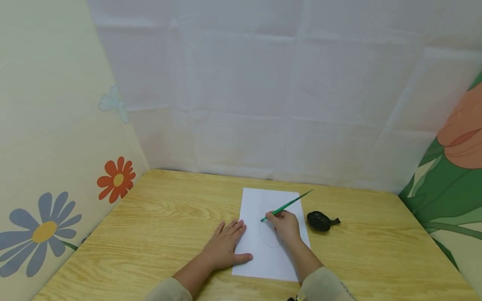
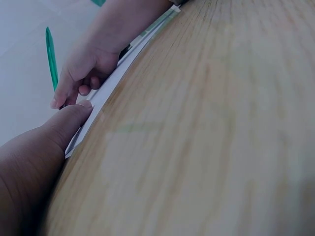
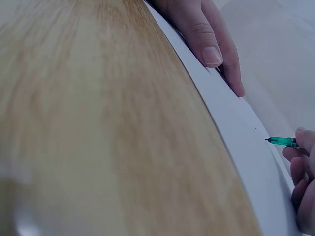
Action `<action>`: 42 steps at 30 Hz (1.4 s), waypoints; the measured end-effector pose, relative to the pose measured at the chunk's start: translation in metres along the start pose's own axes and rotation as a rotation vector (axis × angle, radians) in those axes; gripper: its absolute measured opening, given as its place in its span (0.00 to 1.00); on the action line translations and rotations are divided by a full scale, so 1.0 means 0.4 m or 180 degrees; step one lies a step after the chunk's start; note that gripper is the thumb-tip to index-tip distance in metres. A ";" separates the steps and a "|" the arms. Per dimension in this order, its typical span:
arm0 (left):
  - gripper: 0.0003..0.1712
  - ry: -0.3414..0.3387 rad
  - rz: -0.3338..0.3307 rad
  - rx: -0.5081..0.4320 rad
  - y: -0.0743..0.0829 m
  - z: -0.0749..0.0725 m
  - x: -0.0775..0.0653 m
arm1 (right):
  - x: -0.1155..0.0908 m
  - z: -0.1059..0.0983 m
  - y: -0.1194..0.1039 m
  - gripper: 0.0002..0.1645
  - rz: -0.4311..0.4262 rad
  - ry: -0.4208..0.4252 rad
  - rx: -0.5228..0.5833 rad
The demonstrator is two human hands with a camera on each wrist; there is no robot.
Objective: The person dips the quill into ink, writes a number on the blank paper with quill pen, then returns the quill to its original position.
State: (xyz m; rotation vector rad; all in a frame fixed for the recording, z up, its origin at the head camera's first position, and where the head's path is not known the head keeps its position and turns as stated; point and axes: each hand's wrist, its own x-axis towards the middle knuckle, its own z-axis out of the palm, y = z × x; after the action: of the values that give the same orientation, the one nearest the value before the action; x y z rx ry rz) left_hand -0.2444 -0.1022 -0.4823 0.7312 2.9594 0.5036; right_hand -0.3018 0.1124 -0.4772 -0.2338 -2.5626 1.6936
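Note:
A sheet of white paper point(image 1: 263, 265) lies on the wooden table, bearing a thin curved outline in its middle. My right hand point(image 1: 288, 228) pinches a green pen point(image 1: 288, 205) low down, with the pen's upper end slanting away to the right. In the head view, the pen tip meets the upper left of the outline. The right wrist view shows the pen's dark point point(image 3: 267, 139) close over the paper. My left hand point(image 1: 226, 246) rests with spread fingers across the sheet's left edge, its thumb on the paper, holding nothing.
Just right of the paper sits a dark, glossy oval object point(image 1: 319, 221) with a short stem. The wooden table top point(image 1: 169, 225) reaches back to a white creased cloth point(image 1: 241, 92). Panels with painted flowers point(image 1: 118, 179) flank both sides.

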 end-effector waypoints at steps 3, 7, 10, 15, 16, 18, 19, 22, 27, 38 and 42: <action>0.54 -0.0003 -0.0001 -0.0006 0.002 0.003 0.000 | -0.002 -0.004 0.005 0.19 -0.0045 0.0004 -0.0016; 0.54 0.0008 0.0006 0.0012 0.004 0.009 -0.001 | -0.003 -0.007 0.013 0.20 -0.0092 0.0052 0.0017; 0.54 0.0023 0.0014 0.0026 0.006 0.011 -0.001 | -0.005 -0.010 0.016 0.19 -0.0127 0.0088 0.0149; 0.54 0.0027 0.0022 0.0014 0.008 0.013 -0.001 | -0.002 -0.019 0.020 0.17 -0.0126 0.0182 0.0393; 0.54 0.0026 0.0023 0.0010 0.009 0.012 -0.001 | -0.001 -0.023 0.021 0.17 -0.0115 0.0196 0.0433; 0.54 0.0038 0.0039 0.0006 0.009 0.013 0.000 | 0.001 -0.034 0.022 0.17 -0.0103 0.0231 0.0495; 0.54 0.0039 0.0042 0.0000 0.009 0.013 0.000 | 0.001 -0.041 0.022 0.18 -0.0096 0.0236 0.0530; 0.53 0.0063 0.0070 -0.0015 0.009 0.012 0.000 | 0.001 -0.069 0.022 0.19 -0.0060 0.0252 0.0558; 0.53 0.0080 0.0091 -0.0056 0.008 0.007 0.001 | -0.001 -0.123 0.023 0.20 -0.0008 0.0316 0.0519; 0.53 0.0095 0.0058 -0.0100 0.007 -0.004 -0.001 | -0.011 -0.201 0.033 0.22 0.0028 0.0460 0.1027; 0.53 0.0108 0.0060 -0.0119 0.009 -0.006 -0.001 | -0.011 -0.232 0.043 0.24 0.0014 0.0503 0.0966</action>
State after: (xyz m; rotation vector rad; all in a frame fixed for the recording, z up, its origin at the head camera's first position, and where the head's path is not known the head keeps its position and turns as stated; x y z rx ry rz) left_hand -0.2426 -0.1000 -0.4789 0.7551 2.9679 0.5768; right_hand -0.2836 0.2027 -0.4564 -0.3392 -2.1621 1.9478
